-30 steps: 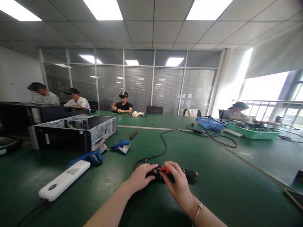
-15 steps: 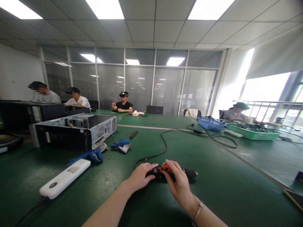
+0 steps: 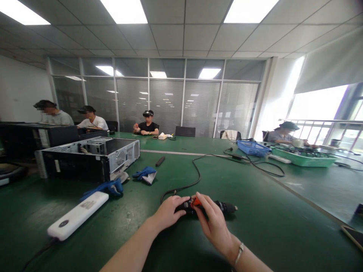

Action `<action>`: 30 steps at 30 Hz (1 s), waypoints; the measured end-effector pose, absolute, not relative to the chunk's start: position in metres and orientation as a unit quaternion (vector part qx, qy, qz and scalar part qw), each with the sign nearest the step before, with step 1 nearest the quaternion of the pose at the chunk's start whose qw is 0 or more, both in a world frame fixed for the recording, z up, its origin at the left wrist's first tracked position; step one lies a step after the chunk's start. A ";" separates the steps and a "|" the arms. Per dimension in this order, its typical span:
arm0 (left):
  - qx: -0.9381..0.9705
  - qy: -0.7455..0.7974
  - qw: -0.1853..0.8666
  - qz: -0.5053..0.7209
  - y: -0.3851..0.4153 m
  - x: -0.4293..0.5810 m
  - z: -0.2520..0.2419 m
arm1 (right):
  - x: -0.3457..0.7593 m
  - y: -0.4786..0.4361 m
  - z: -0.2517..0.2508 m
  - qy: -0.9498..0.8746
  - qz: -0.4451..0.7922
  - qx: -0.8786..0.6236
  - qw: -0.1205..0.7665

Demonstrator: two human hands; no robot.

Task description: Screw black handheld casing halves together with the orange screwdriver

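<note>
A black corded power tool (image 3: 224, 207) with an orange part lies on the green table (image 3: 255, 226) in front of me. My left hand (image 3: 167, 212) wraps its fingers round the tool's rear end, where the black cable (image 3: 195, 177) comes out. My right hand (image 3: 214, 223) is over the tool's middle, with thumb and fingers pinched on the orange part (image 3: 195, 203). The tool's dark front tip sticks out to the right of my right hand.
An open computer case (image 3: 90, 156) stands at the left, with blue gloves (image 3: 144, 174) and a white power strip (image 3: 76, 215) near it. A blue basket (image 3: 252, 148) and a green tray (image 3: 303, 158) sit at the far right. Several people sit round the table's far side.
My right hand's fingers have shifted slightly left on the orange part. The tool and my left hand stay in place.
</note>
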State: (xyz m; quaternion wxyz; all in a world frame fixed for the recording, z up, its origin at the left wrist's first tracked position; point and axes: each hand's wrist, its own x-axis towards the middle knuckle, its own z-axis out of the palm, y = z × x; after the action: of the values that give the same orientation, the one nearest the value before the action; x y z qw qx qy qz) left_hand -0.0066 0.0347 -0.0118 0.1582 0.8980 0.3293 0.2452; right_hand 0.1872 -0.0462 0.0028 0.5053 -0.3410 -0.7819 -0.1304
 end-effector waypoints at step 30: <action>0.900 0.324 0.151 0.249 0.038 -0.007 -0.016 | 0.187 -0.047 0.005 -0.779 -0.157 -0.343 0.501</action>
State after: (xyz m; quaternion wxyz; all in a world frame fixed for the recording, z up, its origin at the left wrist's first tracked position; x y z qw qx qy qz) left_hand -0.0066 0.0375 -0.0162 0.1514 0.9000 0.3240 0.2492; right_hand 0.1866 -0.0472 0.0047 0.5008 -0.3432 -0.7788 -0.1575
